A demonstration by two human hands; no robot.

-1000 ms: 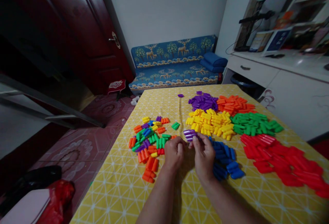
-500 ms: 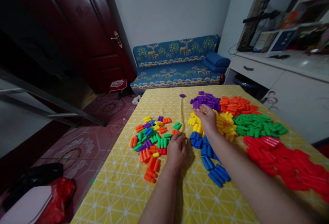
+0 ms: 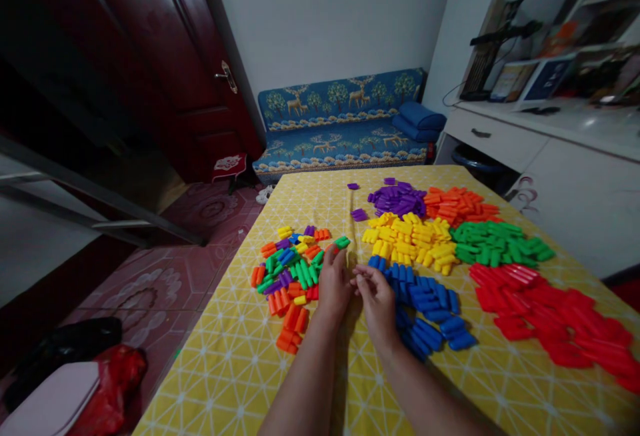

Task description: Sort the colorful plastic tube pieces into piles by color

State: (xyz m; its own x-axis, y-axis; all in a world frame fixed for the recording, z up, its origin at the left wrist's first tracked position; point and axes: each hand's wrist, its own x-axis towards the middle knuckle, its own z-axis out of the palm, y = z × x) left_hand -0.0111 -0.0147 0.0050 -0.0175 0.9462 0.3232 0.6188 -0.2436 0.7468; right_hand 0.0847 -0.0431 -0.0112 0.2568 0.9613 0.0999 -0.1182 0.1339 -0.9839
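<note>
My left hand is at the right edge of a mixed pile of coloured plastic blocks, fingers curled downward beside a green block. What lies under those fingers is hidden. Close by on its right, my right hand has thumb and fingers drawn together in a pinch, fingertips almost meeting the left hand. Anything in that pinch is too small or covered to make out. Blue blocks spread just right of the right hand, with yellow blocks behind them. A purple block lies apart, left of the purple pile.
Orange, green and red piles of blocks line the right side of the yellow patterned tablecloth. Beyond the table stands a blue sofa. A white cabinet is at the right.
My right hand has come back from the purple pile toward my left hand. A purple block now lies left of that pile. My left hand has shifted slightly up and left.
</note>
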